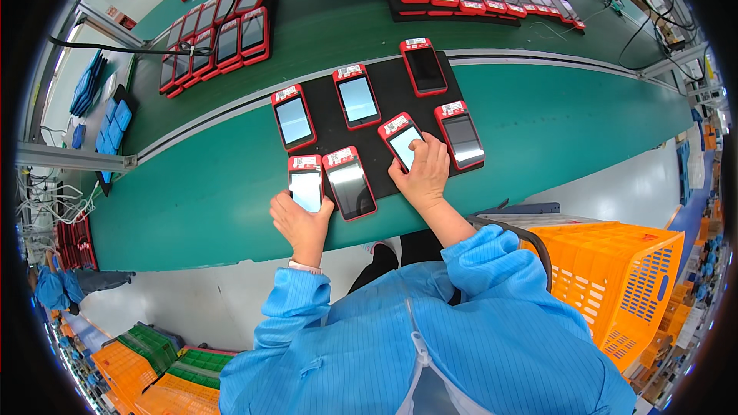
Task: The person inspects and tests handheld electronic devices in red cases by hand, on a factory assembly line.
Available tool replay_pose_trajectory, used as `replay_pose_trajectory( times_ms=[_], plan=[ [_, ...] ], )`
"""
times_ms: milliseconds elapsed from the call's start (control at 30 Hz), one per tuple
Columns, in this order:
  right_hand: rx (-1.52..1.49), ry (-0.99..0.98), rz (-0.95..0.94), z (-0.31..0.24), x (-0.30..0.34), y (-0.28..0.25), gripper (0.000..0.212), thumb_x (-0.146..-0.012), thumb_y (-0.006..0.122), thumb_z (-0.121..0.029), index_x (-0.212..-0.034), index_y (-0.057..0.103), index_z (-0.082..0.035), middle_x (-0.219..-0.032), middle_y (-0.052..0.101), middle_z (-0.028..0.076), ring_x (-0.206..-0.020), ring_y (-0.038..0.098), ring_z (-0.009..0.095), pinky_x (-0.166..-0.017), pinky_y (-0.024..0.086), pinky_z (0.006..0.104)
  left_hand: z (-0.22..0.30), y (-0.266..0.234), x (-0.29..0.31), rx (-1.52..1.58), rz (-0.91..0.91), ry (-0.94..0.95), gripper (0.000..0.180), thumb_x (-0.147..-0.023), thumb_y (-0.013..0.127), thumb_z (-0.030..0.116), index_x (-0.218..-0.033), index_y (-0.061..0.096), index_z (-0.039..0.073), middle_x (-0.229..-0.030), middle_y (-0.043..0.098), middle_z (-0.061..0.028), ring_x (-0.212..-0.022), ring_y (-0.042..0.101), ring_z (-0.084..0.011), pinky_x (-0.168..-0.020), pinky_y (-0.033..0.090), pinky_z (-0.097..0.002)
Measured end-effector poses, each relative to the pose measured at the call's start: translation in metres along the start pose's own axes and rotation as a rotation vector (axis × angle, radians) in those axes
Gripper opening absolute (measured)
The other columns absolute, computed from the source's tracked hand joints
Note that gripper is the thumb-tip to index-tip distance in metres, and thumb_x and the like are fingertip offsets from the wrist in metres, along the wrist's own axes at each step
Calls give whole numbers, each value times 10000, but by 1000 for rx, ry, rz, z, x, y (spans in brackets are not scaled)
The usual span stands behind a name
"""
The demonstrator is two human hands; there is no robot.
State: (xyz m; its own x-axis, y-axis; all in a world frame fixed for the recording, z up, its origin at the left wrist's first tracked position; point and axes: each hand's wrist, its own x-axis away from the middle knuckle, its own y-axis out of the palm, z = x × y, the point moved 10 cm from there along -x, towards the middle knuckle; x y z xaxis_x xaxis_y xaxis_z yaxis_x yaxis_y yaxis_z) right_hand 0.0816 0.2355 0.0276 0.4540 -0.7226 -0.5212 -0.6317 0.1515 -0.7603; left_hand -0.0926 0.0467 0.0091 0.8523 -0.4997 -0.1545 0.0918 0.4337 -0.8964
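"Left hand (pixel 301 219) grips a lit, red-cased rectangular device (pixel 306 184) at the flat black mat (pixel 392 100)'s edge. Right?"
"Right hand (pixel 425 171) grasps another red-cased device (pixel 401 138), above the smooth green table (pixel 192 215)."
"Nearby?"
"Perforated orange plastic crate (pixel 607 244), pale floor (pixel 192 300)."

Devices (pixel 350 184) red-rimmed; mat (pixel 393 89) black; tabletop (pixel 569 131) green; jacket (pixel 492 330) blue, pinstriped.

Left phone (pixel 305 184): red, screen lit white, nearly straight, near-left on black mat (pixel 392 101). Right phone (pixel 400 136): same red, lit pale, top canted left, mat's right half.
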Motion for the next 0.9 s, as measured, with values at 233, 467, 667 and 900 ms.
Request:
replay_pose_trajectory(
  times_ms=[233, 467, 667, 900],
  plan=[
    [-18, 49, -47, 4, 2, 3, 516, -604, 657, -183, -1056, 430, -82, -1082, 431, 159, -944, 436, 328, -781, 390, 409, 0, -1, 0, -1, 0, -18, 627, -597, 711, 301, -1023, 420, -55, -993, 444, -189, -956, 431, -351, -799, 369, -433],
    [-137, 170, -215, 13, 14, 5, 570, -662, 651, -226, -1164, 412, -103, -1184, 383, 147, -1057, 382, 347, -881, 344, 429, -3, -1, 5, 68, -47, -85, 664, -647, 714, 349, -1069, 414, -68, -1022, 447, -208, -975, 436, -345, -828, 370, -416],
    [-35, 83, -144, 8, -12, -6, 472, -716, 620, -268, -1130, 456, -112, -1199, 385, 147, -1084, 370, 337, -890, 329, 445, 40, -11, 19, 17, -4, 93, 692, -682, 686, 329, -1167, 383, -62, -1070, 430, -212, -986, 419, -346, -834, 349, -424],
    [251, 278, -153, 81, -12, -31, 585, -689, 641, -256, -1204, 411, -101, -1229, 391, 148, -1109, 371, 335, -917, 321, 437, 95, 9, 42, -35, -109, 222, 795, -652, 702, 287, -1263, 315, -43, -1166, 372, -249, -1022, 388, -373, -853, 337, -440]
  ],
)
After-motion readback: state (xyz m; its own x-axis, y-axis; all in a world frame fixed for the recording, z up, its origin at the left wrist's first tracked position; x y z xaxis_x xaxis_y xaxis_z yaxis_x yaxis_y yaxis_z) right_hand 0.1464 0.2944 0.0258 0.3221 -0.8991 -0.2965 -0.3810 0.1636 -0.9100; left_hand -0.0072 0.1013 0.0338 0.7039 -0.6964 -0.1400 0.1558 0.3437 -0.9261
